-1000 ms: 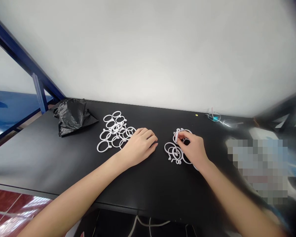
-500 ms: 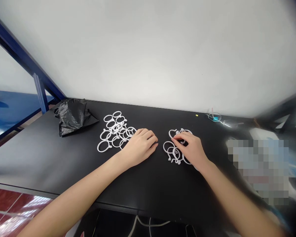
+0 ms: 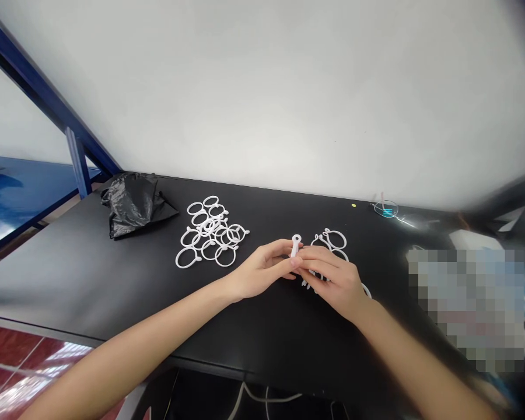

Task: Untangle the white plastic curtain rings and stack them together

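One at a time, steady the white plastic-looking ring (image 3: 294, 251) upright, gripped by left hand (image 3: 265, 269) and right hand (image 3: 339, 277), right of the crumpled black plastic bag (image 3: 133, 201); pinch evenly, clear of loose white plastic-looking hoops (image 3: 345, 240) farther right.

— What colours do we record?
— White round rings (image 3: 209, 226), unpatterned; a black flat tabletop (image 3: 262, 326); a black plastic bag (image 3: 133, 201).
— And below?
— We note red square floor tiles (image 3: 9, 345) in a pale-lined grid.
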Motion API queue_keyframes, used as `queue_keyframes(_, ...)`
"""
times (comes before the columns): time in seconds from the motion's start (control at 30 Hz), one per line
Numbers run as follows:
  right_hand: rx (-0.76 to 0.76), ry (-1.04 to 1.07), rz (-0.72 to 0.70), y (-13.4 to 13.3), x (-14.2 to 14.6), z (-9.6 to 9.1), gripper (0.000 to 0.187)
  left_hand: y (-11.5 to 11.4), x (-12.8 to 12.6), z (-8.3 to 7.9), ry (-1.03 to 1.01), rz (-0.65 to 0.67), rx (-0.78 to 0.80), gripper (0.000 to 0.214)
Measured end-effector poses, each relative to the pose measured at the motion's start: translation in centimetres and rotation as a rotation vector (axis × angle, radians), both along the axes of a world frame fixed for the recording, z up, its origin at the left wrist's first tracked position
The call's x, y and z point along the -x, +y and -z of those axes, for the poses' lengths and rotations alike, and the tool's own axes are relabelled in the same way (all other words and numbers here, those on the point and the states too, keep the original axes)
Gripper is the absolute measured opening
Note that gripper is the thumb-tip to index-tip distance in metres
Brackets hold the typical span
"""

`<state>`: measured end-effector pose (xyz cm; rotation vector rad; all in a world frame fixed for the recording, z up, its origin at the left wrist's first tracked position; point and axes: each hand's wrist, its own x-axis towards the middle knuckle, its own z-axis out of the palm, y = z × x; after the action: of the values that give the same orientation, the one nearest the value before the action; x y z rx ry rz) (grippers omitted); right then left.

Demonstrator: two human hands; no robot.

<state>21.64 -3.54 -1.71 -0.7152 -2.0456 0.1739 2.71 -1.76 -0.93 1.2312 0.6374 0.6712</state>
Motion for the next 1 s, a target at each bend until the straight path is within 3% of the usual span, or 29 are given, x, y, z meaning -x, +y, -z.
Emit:
queue_keyframes(0.1, 0.026, 0.048, 0.043, -0.3, 0.0, -0.1, 0.028, 0.2, 0.2, 0.0, -0.043, -0.017, 0.01, 0.039)
queue_keyframes(0.23, 0.25, 0.239, 0.181, -0.7, -0.1, 0.0, 0.028, 0.4, 0.5, 0.1, -0.01, -0.025, -0.058, 0.043)
queue_keyframes(0.4, 0.499, 0.315, 0.144, -0.7, 0.0, 0.2, 0.012, 0.4, 0.6, 0.0, 0.044, 0.038, -0.12, 0.038)
queue_keyframes(0.8, 0.54, 0.313, 0.108, -0.8, 0.0, 0.1, 0.012, 0.3, 0.9, -0.4, 0.112, 0.089, -0.183, 0.034)
queue_keyframes(0.87, 0.573, 0.337, 0.131, -0.6, -0.3, 0.2, 0.011, 0.6, 1.2, -0.5, 0.201, 0.057, -0.32, 0.038)
queue_keyframes(1.0, 0.522, 0.41, 0.372, 0.6, -2.0, 0.0, 0.025, 1.9, 2.5, -0.7, 0.674, -0.248, -0.902, 0.038)
